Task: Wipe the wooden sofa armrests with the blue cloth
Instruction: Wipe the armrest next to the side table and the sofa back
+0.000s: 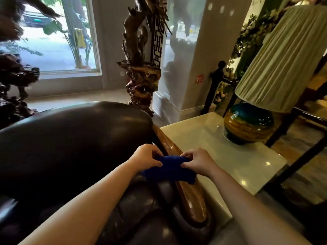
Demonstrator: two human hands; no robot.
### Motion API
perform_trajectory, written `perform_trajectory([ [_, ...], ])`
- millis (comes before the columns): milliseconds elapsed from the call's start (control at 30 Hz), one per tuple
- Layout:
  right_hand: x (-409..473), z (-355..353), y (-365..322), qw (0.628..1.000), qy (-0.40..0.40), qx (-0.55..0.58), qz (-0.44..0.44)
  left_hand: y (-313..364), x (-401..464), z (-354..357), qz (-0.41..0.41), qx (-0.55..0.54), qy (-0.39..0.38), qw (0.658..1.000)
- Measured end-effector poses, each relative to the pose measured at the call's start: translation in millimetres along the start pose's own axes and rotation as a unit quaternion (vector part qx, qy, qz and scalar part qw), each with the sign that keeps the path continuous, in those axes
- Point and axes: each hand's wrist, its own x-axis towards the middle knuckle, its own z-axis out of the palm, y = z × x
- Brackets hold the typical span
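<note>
- Just one view, a wide-angle head cam looking forward and down over both forearms.
- It sits close above the sofa armrest [187, 188], facing a side table [230, 156] and window [58, 34] beyond.
- Edges bend noticeably.

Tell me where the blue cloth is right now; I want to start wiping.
Low centre of the head view: the blue cloth is pinched between left hand and right hand, over the glossy wooden armrest.
</note>
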Motion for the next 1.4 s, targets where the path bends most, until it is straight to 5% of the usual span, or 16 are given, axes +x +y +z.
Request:
perform_trajectory([
  [333, 78.4, -47.1, 79.8, 0.998, -0.034, 0.013, 0.051, 15.5, 106.5, 52.7, -0.031, -0.05, -0.042, 0.997],
  [633, 170.4, -72.5, 141.6, 0.993, -0.114, 0.015, -0.013, 9.9, 179.6, 92.8, -0.095, -0.091, -0.004, 0.991],
  [800, 249.0, -51.5, 207.7, 0.986, -0.159, -0.017, -0.051, -10.7, 232.0, 150.0, -0.176, -0.102, 0.056, 0.977],
  [1100, 371.9, 26.1, 309.2, 0.969, -0.24, -0.035, -0.055, -98.8, 320.9, 238.8, -0.268, -0.12, 0.048, 0.955],
  [1267, 414.2, 72.5, 330.9, 0.976, -0.2, -0.05, -0.064, -147.0, 348.9, 256.0, -0.276, -0.122, 0.081, 0.95],
  [1400, 420.5, 98.0, 348.0, 0.99, -0.094, -0.061, -0.089, -163.1, 355.8, 276.2, -0.269, -0.124, 0.162, 0.941],
])
